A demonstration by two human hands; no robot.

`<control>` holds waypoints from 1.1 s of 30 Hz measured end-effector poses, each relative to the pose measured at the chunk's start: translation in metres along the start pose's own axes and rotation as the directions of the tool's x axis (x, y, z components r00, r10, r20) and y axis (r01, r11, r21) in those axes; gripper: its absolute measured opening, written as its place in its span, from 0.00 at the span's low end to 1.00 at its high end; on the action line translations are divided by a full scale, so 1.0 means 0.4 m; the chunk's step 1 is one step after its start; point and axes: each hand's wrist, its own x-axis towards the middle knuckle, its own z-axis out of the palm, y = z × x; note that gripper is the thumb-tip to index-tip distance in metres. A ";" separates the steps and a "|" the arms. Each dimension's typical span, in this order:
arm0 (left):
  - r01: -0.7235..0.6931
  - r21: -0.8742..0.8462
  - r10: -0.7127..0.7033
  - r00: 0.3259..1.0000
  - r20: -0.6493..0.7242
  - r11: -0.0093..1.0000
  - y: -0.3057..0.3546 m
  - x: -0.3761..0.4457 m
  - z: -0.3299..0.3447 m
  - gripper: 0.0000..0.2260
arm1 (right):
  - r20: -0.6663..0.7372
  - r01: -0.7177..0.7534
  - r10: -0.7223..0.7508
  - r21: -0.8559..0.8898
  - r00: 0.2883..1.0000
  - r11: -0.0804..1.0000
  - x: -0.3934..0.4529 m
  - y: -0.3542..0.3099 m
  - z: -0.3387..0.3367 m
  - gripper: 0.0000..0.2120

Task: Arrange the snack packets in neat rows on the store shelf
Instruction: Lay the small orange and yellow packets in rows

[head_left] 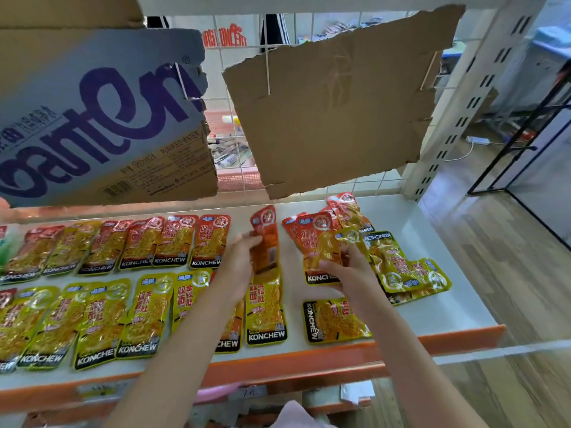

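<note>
Head view: your left hand (pixel 244 257) pinches a red packet (pixel 265 239) at the back row's end.
Right hand (pixel 346 267): you grip another red packet (pixel 319 248).
Done: two rows (pixel 102 282) lie leftward.
Left: loose pile (pixel 398 261) just right of your right hand, on the shelf (pixel 432 230).

White store shelf (pixel 432 242) with orange front edge. Back row of red snack packets (pixel 173 242) laid flat, side by side, partly overlapping. Front row of yellow packets (pixel 102 316) just before it, also overlapping. Loose heap of mixed packets (pixel 398 264) toward the right end. One yellow packet (pixel 335 319) turned sideways near the front edge.
</note>
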 end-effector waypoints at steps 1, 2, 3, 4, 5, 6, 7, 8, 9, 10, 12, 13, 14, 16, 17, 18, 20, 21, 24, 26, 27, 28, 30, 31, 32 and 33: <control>0.039 -0.053 -0.035 0.997 0.075 0.998 -0.009 -0.025 -0.018 0.06 | 0.011 -0.008 0.008 0.000 1.000 1.000 -0.008 0.015 0.003 0.11; 0.072 -0.097 -0.058 0.988 0.146 0.993 -0.020 -0.046 -0.036 0.11 | 0.017 -0.003 0.003 -0.012 1.000 1.000 -0.016 0.027 0.008 0.12; 0.098 -0.137 -0.069 0.976 0.206 0.986 -0.033 -0.058 -0.054 0.16 | 0.020 0.009 -0.009 -0.028 1.000 1.000 -0.021 0.035 0.012 0.14; 0.118 -0.154 -0.076 0.965 0.252 0.981 -0.047 -0.064 -0.071 0.20 | 0.025 0.028 -0.027 -0.043 0.999 0.999 -0.024 0.040 0.015 0.16; 0.131 -0.147 -0.086 0.956 0.281 0.980 -0.058 -0.068 -0.084 0.22 | 0.031 0.047 -0.045 -0.059 0.998 0.997 -0.027 0.041 0.016 0.17; 0.142 -0.125 -0.100 0.952 0.291 0.982 -0.067 -0.071 -0.093 0.23 | 0.043 0.067 -0.064 -0.077 0.997 0.995 -0.030 0.040 0.015 0.19; 0.152 -0.107 -0.115 0.949 0.295 0.983 -0.072 -0.074 -0.100 0.24 | 0.057 0.088 -0.082 -0.100 0.995 0.991 -0.032 0.039 0.013 0.19; 0.159 -0.103 -0.122 0.945 0.303 0.982 -0.074 -0.077 -0.103 0.27 | 0.073 0.104 -0.096 -0.127 0.993 0.986 -0.033 0.039 0.011 0.18; 0.164 -0.116 -0.119 0.941 0.318 0.980 -0.076 -0.079 -0.106 0.31 | 0.086 0.110 -0.098 -0.146 0.991 0.983 -0.034 0.039 0.009 0.17; 0.164 -0.142 -0.107 0.933 0.342 0.976 -0.078 -0.078 -0.112 0.36 | 0.093 0.108 -0.095 -0.151 0.991 0.983 -0.036 0.039 0.007 0.16; 0.170 -0.220 -0.070 0.914 0.401 0.961 -0.080 -0.077 -0.123 0.40 | 0.102 0.104 -0.093 -0.110 0.990 0.988 -0.039 0.042 0.002 0.15; 0.174 -0.268 -0.048 0.907 0.419 0.948 -0.083 -0.078 -0.129 0.39 | 0.106 0.103 -0.094 -0.081 0.990 0.991 -0.039 0.043 -0.001 0.15; 0.171 -0.306 -0.029 0.908 0.417 0.936 -0.087 -0.078 -0.131 0.34 | 0.110 0.103 -0.096 -0.059 0.989 0.993 -0.039 0.043 -0.002 0.15; 0.169 -0.343 -0.031 0.926 0.375 0.924 -0.091 -0.077 -0.129 0.19 | 0.115 0.104 -0.100 -0.030 0.988 0.994 -0.038 0.045 -0.004 0.14; 0.181 -0.350 -0.042 0.929 0.369 0.919 -0.090 -0.081 -0.125 0.14 | 0.117 0.095 -0.094 -0.007 0.989 0.995 -0.037 0.045 -0.004 0.14; 0.202 -0.354 -0.062 0.927 0.370 0.913 -0.090 -0.083 -0.121 0.13 | 0.124 0.080 -0.084 0.033 0.989 0.996 -0.038 0.044 -0.004 0.13; 0.231 -0.340 -0.096 0.924 0.370 0.912 -0.090 -0.084 -0.117 0.15 | 0.146 0.034 -0.058 0.163 0.988 0.986 -0.038 0.039 -0.003 0.14; 0.238 -0.335 -0.107 0.925 0.364 0.912 -0.089 -0.085 -0.115 0.15 | 0.154 0.003 -0.039 0.229 0.987 0.973 -0.037 0.037 -0.004 0.14; 0.210 -0.266 -0.117 0.938 0.326 0.941 -0.076 -0.091 -0.111 0.17 | 0.152 -0.032 -0.014 0.296 0.988 0.955 -0.043 0.031 -0.006 0.12; 0.167 -0.142 -0.120 0.949 0.290 0.976 -0.051 -0.095 -0.105 0.14 | 0.130 0.000 -0.025 0.187 0.991 0.982 -0.043 0.028 0.001 0.08; 0.123 -0.035 -0.111 0.962 0.248 0.992 -0.031 -0.093 -0.101 0.10 | 0.116 0.014 -0.027 0.109 0.993 0.994 -0.038 0.025 0.006 0.07; 0.073 0.110 -0.094 0.975 0.200 0.991 -0.006 -0.093 -0.096 0.06 | 0.102 0.026 -0.030 0.037 0.994 0.999 -0.030 0.020 0.014 0.07; -0.015 0.404 -0.044 0.990 0.136 0.915 0.038 -0.065 -0.097 0.03 | 0.054 0.054 -0.049 -0.098 0.997 0.994 0.002 0.007 0.037 0.08; -0.046 0.504 -0.007 0.995 0.104 0.863 0.056 -0.044 -0.095 0.08 | 0.031 0.071 -0.067 -0.165 0.997 0.984 0.022 -0.003 0.053 0.08; -0.070 0.564 0.035 0.997 0.072 0.823 0.069 -0.016 -0.094 0.16 | 0.015 0.085 -0.083 -0.231 0.996 0.969 0.044 -0.013 0.070 0.09; -0.090 0.601 0.078 0.996 0.045 0.794 0.078 0.010 -0.091 0.26 | 0.007 0.099 -0.102 -0.292 0.995 0.951 0.067 -0.023 0.088 0.10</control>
